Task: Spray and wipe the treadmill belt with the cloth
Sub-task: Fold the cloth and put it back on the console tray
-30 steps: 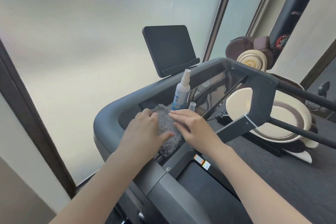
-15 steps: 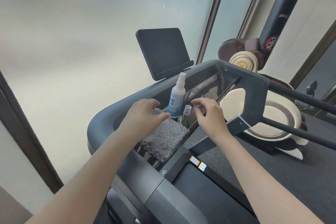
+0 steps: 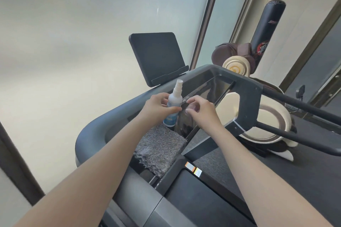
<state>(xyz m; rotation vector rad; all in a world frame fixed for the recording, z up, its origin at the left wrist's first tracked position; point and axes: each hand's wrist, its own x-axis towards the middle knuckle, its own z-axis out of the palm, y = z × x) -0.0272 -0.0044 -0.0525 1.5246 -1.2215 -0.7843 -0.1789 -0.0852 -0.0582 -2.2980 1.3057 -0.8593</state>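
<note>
**Clerk:** Condition of the spray bottle?

**Inspector:** One spray bottle (image 3: 175, 100). It has a white body, a bare white nozzle on top and a blue label low down. It stands nearly upright in the recess of the treadmill console (image 3: 94, 132), with its base just behind the cloth.

**Clerk:** The cloth?

**Inspector:** One cloth (image 3: 160, 147), grey with a shaggy pile. It lies in the same recess, its near edge hanging over the rim. Neither hand touches it.

**Clerk:** Hands?

**Inspector:** Two. The left hand (image 3: 156, 108) grips the bottle at mid-body, thumb across the front and fingers wrapped behind. The right hand (image 3: 202, 111) is just beside the bottle, fingers curled inward, thumb and forefinger close together. That spot is blurred, so I cannot tell whether they pinch anything.

**Clerk:** The belt?

**Inspector:** One treadmill belt (image 3: 203, 206), dark, below the console and well apart from the bottle and cloth.

**Clerk:** Other items?

**Inspector:** One dark screen panel (image 3: 156, 57) above the console. One black punching bag (image 3: 267, 27) at the right rear.
</note>
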